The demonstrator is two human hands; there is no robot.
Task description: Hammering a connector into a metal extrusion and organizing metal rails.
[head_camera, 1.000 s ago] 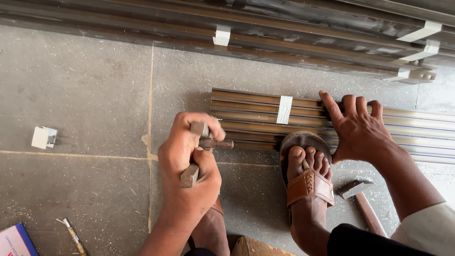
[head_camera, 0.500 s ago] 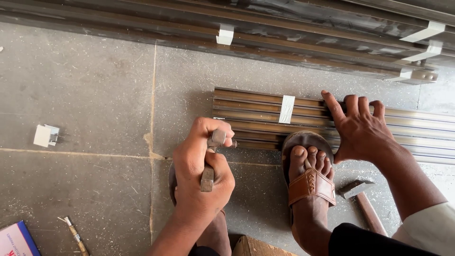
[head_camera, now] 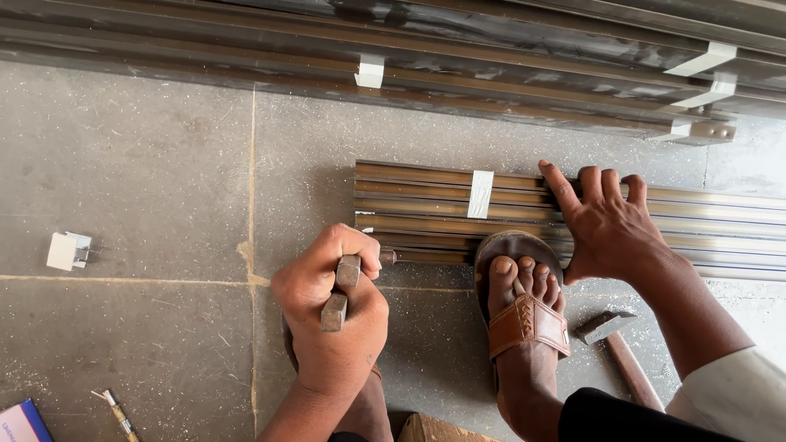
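My left hand (head_camera: 332, 315) is closed around the handle of a small metal T-shaped tool (head_camera: 337, 293); its tip sits at the near left end of a brown aluminium profile (head_camera: 426, 209) lying on the floor. My right hand (head_camera: 606, 225) lies flat with spread fingers on top of that profile, further right. My foot in a brown sandal (head_camera: 524, 307) rests against the profile's near edge, between the two hands. A strip of white tape (head_camera: 480, 194) crosses the profile.
A hammer (head_camera: 614, 344) lies on the grey tiled floor (head_camera: 147, 164) right of my foot. Long metal profiles with white brackets (head_camera: 370, 72) run along the top. A small white block (head_camera: 67, 250) sits at left, a pencil-like stick (head_camera: 119, 413) and a book corner (head_camera: 20, 421) at bottom left.
My left hand has turned the T-shaped tool at the profile's end, its handle going from spread across the fist to nearly upright. My right hand and foot stay put.
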